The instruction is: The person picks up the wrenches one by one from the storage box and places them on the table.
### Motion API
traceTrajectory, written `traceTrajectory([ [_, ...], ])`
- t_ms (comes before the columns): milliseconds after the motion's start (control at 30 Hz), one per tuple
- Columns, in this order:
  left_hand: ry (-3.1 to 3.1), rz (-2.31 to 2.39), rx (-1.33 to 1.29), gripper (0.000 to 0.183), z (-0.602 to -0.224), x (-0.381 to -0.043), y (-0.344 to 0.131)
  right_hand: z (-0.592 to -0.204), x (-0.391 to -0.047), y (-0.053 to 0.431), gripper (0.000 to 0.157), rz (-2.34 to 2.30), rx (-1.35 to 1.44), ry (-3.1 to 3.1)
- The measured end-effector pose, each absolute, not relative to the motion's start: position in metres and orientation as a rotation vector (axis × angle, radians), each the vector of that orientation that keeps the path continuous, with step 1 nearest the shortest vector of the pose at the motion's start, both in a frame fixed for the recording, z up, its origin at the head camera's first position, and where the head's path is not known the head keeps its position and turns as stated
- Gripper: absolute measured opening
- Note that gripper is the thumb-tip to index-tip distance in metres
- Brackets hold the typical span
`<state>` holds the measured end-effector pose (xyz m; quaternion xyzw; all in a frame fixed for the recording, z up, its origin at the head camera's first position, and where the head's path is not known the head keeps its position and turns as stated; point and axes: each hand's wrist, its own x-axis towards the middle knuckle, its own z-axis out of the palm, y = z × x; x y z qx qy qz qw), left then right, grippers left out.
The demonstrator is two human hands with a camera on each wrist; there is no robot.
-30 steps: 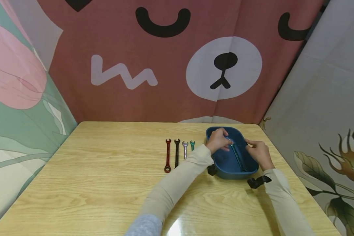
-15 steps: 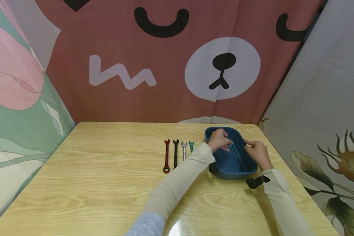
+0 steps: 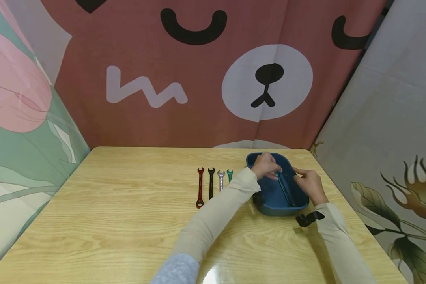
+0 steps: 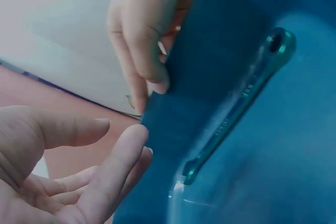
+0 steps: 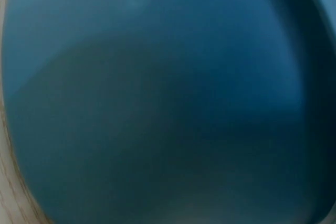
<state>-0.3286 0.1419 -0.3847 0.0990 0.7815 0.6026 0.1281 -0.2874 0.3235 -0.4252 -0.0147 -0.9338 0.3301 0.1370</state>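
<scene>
A green combination wrench [image 3: 285, 189] lies lengthwise in a blue plastic basin [image 3: 269, 201] at the right of the table. Over the basin's far half is my left hand [image 3: 266, 165]. In the left wrist view, the left hand's thumb and fingers [image 4: 100, 182] are apart with nothing between them, and the wrench [image 4: 231, 111] rests beyond them against the basin. My right hand [image 3: 310, 184] pinches the basin's right rim, its fingers [image 4: 144, 51] also showing there in the left wrist view. Blue basin wall [image 5: 157, 77] fills the right wrist view, with no hand showing.
Left of the basin, several wrenches stand in a row on the wooden table [image 3: 127, 221]: red [image 3: 200, 187], black [image 3: 211, 183], silver [image 3: 221, 179] and small green [image 3: 229, 174]. My left forearm [image 3: 213, 225] crosses their near ends. A patterned cloth [image 3: 145, 126] hangs behind.
My left hand has risen slightly and its fingers have come away from the wrench's far end. The wrench stays in the basin, and my right hand keeps its place on the rim.
</scene>
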Motion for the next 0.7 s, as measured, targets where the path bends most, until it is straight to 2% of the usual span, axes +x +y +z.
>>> traceTrajectory([
  [200, 2.243, 1.776, 0.292, 0.023, -0.378, -0.33, 0.145, -0.423, -0.288, 0.324, 0.043, 0.961, -0.048, -2.72],
  [400, 2.165, 1.83, 0.291, 0.011, -0.38, -0.33, 0.149, -0.423, -0.287, 0.322, 0.043, 0.957, -0.055, -2.717],
  [533, 2.119, 1.836, 0.22, 0.01, -0.385, -0.338, 0.157, -0.422, -0.287, 0.323, 0.043, 0.954, -0.044, -2.708],
  [700, 2.076, 1.833, 0.13, 0.037, -0.391, -0.341, 0.166, -0.422, -0.285, 0.324, 0.043, 0.944, -0.032, -2.706],
])
